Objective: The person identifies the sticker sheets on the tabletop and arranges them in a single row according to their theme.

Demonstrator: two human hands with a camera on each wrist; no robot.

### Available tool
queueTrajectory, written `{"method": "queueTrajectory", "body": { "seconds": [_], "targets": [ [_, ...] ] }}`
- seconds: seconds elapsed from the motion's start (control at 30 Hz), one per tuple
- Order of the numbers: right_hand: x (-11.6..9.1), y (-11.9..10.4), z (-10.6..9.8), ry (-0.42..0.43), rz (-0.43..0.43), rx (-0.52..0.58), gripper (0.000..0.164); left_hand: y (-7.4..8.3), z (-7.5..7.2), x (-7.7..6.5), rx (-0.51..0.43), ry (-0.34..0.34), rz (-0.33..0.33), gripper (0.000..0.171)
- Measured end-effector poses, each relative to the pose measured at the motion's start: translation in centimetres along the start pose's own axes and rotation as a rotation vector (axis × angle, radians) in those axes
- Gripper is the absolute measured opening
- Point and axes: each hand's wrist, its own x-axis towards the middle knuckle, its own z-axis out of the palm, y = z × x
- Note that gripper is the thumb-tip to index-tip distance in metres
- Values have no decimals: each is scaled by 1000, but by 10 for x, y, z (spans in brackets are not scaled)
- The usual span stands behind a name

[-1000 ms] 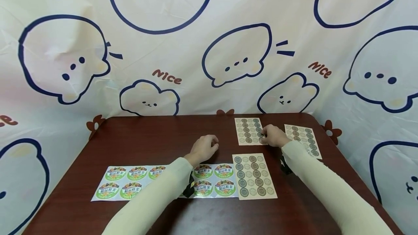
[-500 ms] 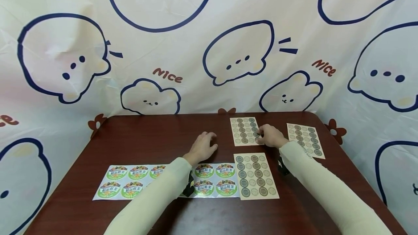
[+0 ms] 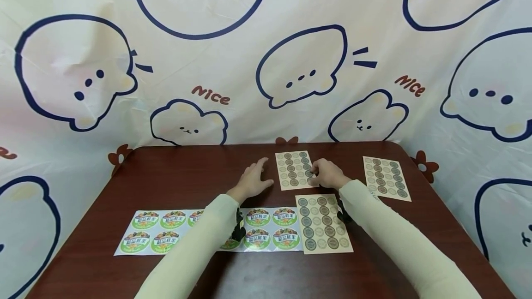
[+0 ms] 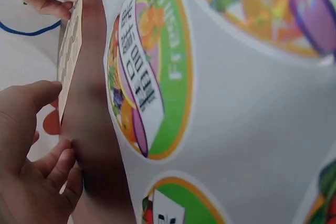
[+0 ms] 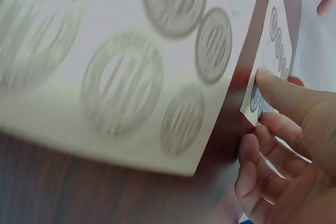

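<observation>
A beige sheet of round stickers [image 3: 293, 170] lies toward the back of the table. My right hand [image 3: 329, 174] pinches its right edge; in the right wrist view the thumb is on top and fingertips meet the lower corner of this sticker sheet [image 5: 266, 80]. To the left of the sheet, my left hand [image 3: 250, 181] holds nothing, its thumb and fingers spread apart. The left wrist view shows the left hand [image 4: 31, 150] with its fingertips close to the sheet's near end.
A white sheet of oval fruit labels [image 3: 271, 230] lies under the left forearm. A second beige sticker sheet [image 3: 324, 225] overlaps its right end, and a third sticker sheet [image 3: 386, 178] sits at the right. Patterned cloth [image 3: 241, 77] hangs behind the brown table [image 3: 187, 174].
My right hand has slid the back sticker sheet to the left, away from the right-hand sheet. My left hand's fingers have straightened and reached farther forward.
</observation>
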Motion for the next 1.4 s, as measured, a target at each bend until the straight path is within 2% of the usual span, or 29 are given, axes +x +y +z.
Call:
{"method": "queueTrajectory", "body": {
  "seconds": [0.2, 0.3, 0.43, 0.53, 0.6, 0.73, 0.83, 0.9, 1.1, 1.4],
  "targets": [
    [0, -20, 10, 5, -15, 7, 36, -3, -4, 3, -72, -34, 2, 75],
    [-1, -27, 15, 16, -34, 5, 36, -4, -5, 4, -54, -61, 8, 79],
    [-3, -32, 20, 12, -51, 3, 37, -5, -5, 2, -20, -106, -18, 80],
    [-2, -31, 22, 7, -46, 38, 39, -6, -4, 1, -42, -119, -30, 77],
    [0, -29, 22, -1, -51, 87, 43, -5, -5, 2, -55, -121, -31, 76],
    [7, -22, 21, -41, -85, 189, 64, -5, -5, 5, -67, -125, -39, 75],
    [12, -17, 20, -83, -112, 214, 78, -5, -5, 6, -70, -127, -48, 76],
    [14, -16, 18, -113, -130, 209, 82, -4, -6, 7, -72, -126, -51, 77],
    [12, -17, 15, -152, -158, 165, 72, -4, -6, 7, -69, -124, -40, 76],
    [11, -17, 18, -123, -109, 216, 61, -3, -6, 7, -31, -115, -37, 68]
  ]
}}
